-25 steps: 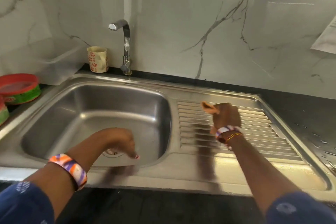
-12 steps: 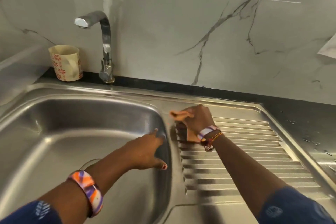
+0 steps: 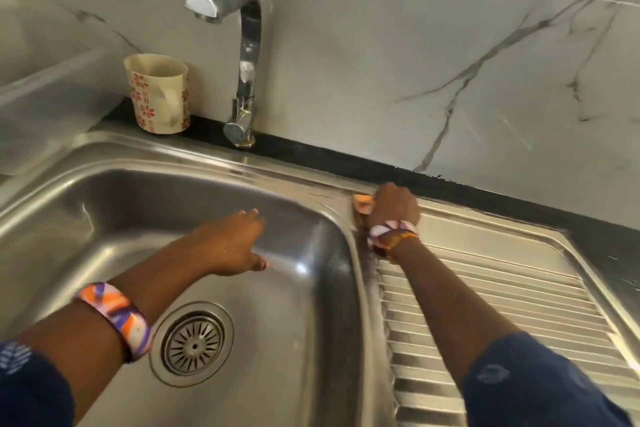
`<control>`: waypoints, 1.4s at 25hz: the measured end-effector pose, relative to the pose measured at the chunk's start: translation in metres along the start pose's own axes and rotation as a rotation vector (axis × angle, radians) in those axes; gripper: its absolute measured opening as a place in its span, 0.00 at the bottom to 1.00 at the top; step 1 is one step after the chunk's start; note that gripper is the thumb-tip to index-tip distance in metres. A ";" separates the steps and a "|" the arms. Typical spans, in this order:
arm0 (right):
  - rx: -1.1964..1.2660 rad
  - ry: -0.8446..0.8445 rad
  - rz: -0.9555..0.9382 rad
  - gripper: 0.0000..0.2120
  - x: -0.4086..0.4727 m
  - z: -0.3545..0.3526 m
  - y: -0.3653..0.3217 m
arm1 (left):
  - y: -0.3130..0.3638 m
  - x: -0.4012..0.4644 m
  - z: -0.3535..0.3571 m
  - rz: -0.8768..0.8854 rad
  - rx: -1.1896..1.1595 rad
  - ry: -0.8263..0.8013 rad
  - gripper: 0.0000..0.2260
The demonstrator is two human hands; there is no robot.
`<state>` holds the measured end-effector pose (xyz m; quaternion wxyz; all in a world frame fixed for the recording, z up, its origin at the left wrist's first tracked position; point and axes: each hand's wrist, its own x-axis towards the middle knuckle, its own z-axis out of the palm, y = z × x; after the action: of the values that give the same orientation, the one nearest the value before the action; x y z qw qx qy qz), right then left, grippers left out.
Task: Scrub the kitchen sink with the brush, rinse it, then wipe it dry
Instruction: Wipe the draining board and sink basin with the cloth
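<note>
The steel sink (image 3: 114,198) fills the view, with its round drain strainer (image 3: 193,343) near the bottom of the basin. My right hand (image 3: 393,206) grips a small orange brush (image 3: 362,203) and holds it against the sink's back rim, at the far left corner of the ribbed drainboard (image 3: 502,305). Most of the brush is hidden under the hand. My left hand (image 3: 232,243) hovers over the basin with its fingers stretched toward the back wall, holding nothing.
A chrome tap (image 3: 242,55) stands behind the basin, no water running. A floral cup (image 3: 159,94) sits to its left on the black counter strip (image 3: 346,163). A clear plastic box (image 3: 45,114) lies at far left. Marble wall behind.
My right hand has carried the brush from the middle of the drainboard up to the back rim. My left hand has moved forward over the basin. The camera has come closer and shifted.
</note>
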<state>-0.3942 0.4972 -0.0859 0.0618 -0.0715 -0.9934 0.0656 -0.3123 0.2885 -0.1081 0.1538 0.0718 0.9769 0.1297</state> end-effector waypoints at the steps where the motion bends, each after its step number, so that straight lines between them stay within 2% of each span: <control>1: 0.009 -0.021 -0.044 0.12 0.000 0.005 -0.024 | -0.007 0.001 0.000 -0.030 -0.008 0.001 0.34; 5: 0.009 -0.028 -0.109 0.10 -0.002 0.018 -0.070 | -0.035 -0.008 -0.002 -0.109 0.006 -0.005 0.34; 9: 0.154 -0.071 -0.390 0.15 -0.026 0.015 -0.083 | -0.045 -0.027 -0.006 -0.132 0.002 0.004 0.34; 10: 0.189 -0.023 -0.361 0.17 -0.025 0.011 -0.078 | -0.048 -0.033 -0.008 -0.128 0.001 0.019 0.34; 12: 0.153 0.089 -0.131 0.15 -0.010 0.005 -0.061 | -0.062 -0.049 -0.012 -0.137 -0.007 0.064 0.34; 14: 0.045 0.055 0.088 0.12 0.003 0.004 -0.043 | -0.080 -0.067 -0.012 -0.175 0.006 0.085 0.34; 15: -0.022 0.030 0.100 0.11 0.004 0.008 -0.043 | -0.090 -0.077 -0.011 -0.200 0.017 0.095 0.34; 18: -0.091 0.035 -0.072 0.11 0.000 0.019 -0.082 | -0.107 -0.102 -0.009 -0.256 0.027 0.125 0.34; 20: -0.014 -0.011 -0.313 0.13 -0.009 0.023 -0.107 | -0.107 -0.117 -0.011 -0.277 0.018 0.150 0.33; 22: 0.195 -0.182 -0.604 0.16 -0.029 0.018 -0.128 | -0.102 -0.131 -0.014 -0.288 0.012 0.207 0.32; 24: 0.409 -0.347 -0.759 0.14 -0.062 0.011 -0.144 | -0.095 -0.146 -0.013 -0.313 0.002 0.253 0.32; 26: 0.514 -0.442 -0.836 0.15 -0.093 0.002 -0.150 | -0.086 -0.164 -0.007 -0.398 -0.026 0.324 0.30; 30: 0.554 -0.545 -0.979 0.19 -0.127 -0.026 -0.113 | -0.061 -0.209 0.015 -0.682 -0.127 0.612 0.20; 33: 0.549 -0.599 -0.994 0.21 -0.156 -0.047 -0.061 | -0.050 -0.239 0.040 -0.773 -0.165 0.652 0.18; 35: 0.604 -0.701 -0.960 0.24 -0.185 -0.053 -0.030 | -0.046 -0.256 0.058 -0.793 -0.155 0.690 0.19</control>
<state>-0.2096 0.4462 -0.0504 -0.2251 0.4248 -0.8142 0.3254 -0.0573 0.2118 -0.1014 -0.1346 -0.3615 0.9104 0.1497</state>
